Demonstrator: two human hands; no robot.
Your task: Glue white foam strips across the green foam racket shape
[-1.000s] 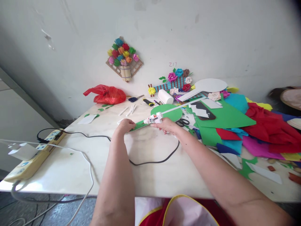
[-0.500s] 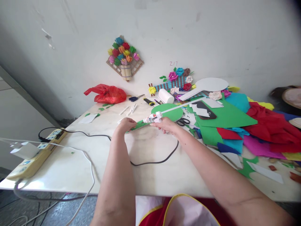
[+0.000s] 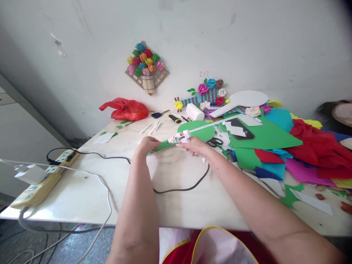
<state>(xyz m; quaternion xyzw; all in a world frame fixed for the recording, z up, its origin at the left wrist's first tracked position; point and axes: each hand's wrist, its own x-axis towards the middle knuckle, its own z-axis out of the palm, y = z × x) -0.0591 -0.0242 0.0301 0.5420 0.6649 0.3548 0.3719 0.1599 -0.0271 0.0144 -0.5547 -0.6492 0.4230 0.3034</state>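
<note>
Head view, worktop.
Left hand: thumb and fingers are pinching the narrow end of the green board.
Right hand: fingers are wrapping round the handle of the glue gun, whose front is pointing left, toward the other hand. The two hands are working near each other but apart.
Green board: it is lying at mid-worktop, its narrow part running from the left hand under the gun, seemingly widening into the round green area behind. Whether the nozzle is touching it cannot be told.
Glue stick: one long white rod is jutting from the gun's rear over the round area.
Black cord: it is looping on the near side of the hands and running left toward the power strip.
Scissors: black handles are resting just right of the round area.
Handling notes, by judgement: the step in hand seems to be laying glue on the narrow part. Good practice: keeping the left fingertips clear of the hot tip, squeezing evenly, pinning the board so it is not skidding, and letting the rod and cord swing free of the loose scraps at right.
</note>
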